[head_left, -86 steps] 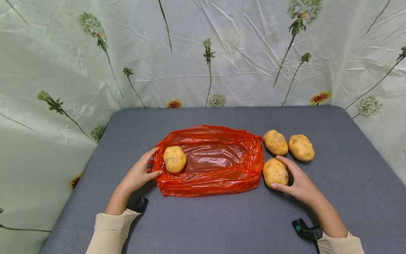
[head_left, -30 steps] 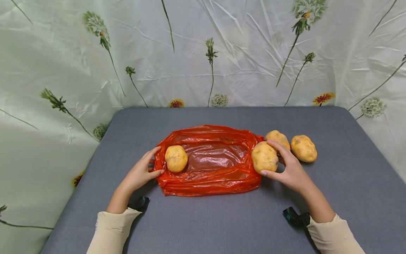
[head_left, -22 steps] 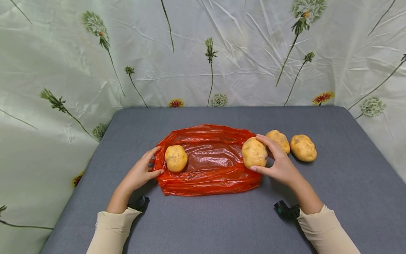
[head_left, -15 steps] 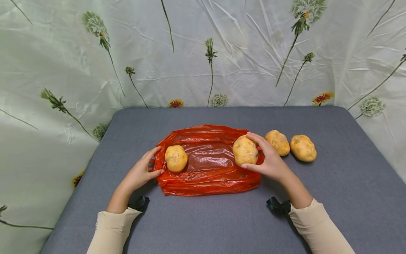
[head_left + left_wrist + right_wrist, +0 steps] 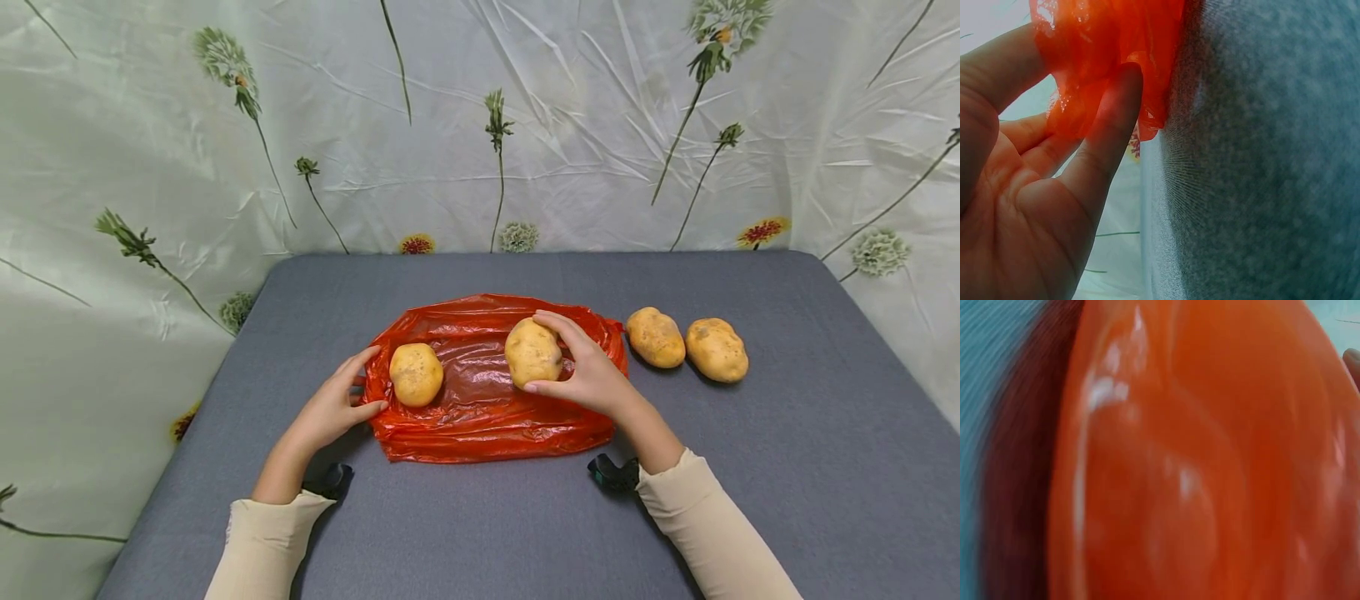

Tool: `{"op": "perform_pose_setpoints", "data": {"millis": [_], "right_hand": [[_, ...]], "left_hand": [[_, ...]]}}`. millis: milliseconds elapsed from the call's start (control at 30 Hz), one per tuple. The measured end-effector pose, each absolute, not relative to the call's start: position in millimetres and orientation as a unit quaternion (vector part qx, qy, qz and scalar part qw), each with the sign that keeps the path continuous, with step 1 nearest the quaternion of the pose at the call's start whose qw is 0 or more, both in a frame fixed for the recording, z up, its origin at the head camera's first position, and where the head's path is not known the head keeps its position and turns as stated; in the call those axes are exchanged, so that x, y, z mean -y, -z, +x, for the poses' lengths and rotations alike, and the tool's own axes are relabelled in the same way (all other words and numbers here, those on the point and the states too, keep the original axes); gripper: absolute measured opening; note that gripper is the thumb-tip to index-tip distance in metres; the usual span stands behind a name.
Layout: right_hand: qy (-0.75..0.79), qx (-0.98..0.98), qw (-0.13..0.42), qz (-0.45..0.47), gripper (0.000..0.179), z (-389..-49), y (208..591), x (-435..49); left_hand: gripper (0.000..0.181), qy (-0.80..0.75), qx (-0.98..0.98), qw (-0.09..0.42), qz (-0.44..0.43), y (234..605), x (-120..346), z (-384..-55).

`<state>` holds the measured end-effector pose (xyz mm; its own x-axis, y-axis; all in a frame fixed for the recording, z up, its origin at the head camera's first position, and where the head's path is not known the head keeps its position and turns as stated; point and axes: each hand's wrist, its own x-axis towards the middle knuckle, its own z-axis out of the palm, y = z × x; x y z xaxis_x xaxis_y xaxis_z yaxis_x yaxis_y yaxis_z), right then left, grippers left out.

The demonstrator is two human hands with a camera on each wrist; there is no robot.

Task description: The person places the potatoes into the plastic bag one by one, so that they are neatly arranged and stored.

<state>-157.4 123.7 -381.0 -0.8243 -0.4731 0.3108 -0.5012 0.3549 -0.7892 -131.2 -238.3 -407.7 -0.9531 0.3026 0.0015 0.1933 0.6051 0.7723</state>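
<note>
A red plastic bag [image 5: 480, 433] lies spread in the middle of the grey table. My left hand [image 5: 326, 415] holds its left end, and in the left wrist view the thumb [image 5: 1119, 103] and fingers are at the crumpled film [image 5: 1075, 62]. Close to that hand, one potato [image 5: 416, 375] sits on the bag. My right hand [image 5: 596, 379] grips a second potato [image 5: 532, 353] between thumb and fingers, over the bag right of centre. Red film [image 5: 1204, 456] fills most of the right wrist view and hides the held potato.
Two more potatoes, a nearer one [image 5: 656, 337] and a farther one [image 5: 717, 350], lie side by side right of the bag. Behind the grey table [image 5: 480, 533] hangs a pale flowered curtain [image 5: 585, 125]. Each wrist carries a black camera mount [image 5: 615, 473].
My right hand has lifted the potato from the table at the bag's right edge and carried it left over the bag. The left hand keeps its place.
</note>
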Motion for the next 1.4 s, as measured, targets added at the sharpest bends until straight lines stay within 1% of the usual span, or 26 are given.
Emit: {"op": "perform_pose_setpoints", "data": {"millis": [33,167,267,400,1067,1400], "right_hand": [[-0.486,0.823,0.008,0.295,0.081,-155.4,375.9,-119.2],[-0.491,0.820,0.003,0.296,0.081,-159.1,378.9,-105.4],[-0.490,0.817,0.009,0.304,0.082,-167.0,392.4,-98.2],[-0.487,0.818,0.001,0.307,0.082,-169.6,397.0,-87.7],[-0.463,0.837,-0.088,0.278,0.077,-183.4,407.5,-51.6],[-0.471,0.822,-0.138,0.290,0.083,-186.0,409.0,-43.6]], "left_hand": [[0.079,-0.422,-0.893,0.065,0.139,407.6,238.3,-131.2],[0.079,-0.423,-0.893,0.065,0.141,407.1,238.5,-130.7],[0.079,-0.423,-0.893,0.063,0.143,407.2,238.4,-130.8],[0.079,-0.422,-0.893,0.062,0.146,408.3,238.3,-131.3],[0.079,-0.427,-0.890,0.068,0.144,408.7,238.7,-131.8],[0.079,-0.425,-0.890,0.059,0.152,409.0,239.6,-131.6]]}}
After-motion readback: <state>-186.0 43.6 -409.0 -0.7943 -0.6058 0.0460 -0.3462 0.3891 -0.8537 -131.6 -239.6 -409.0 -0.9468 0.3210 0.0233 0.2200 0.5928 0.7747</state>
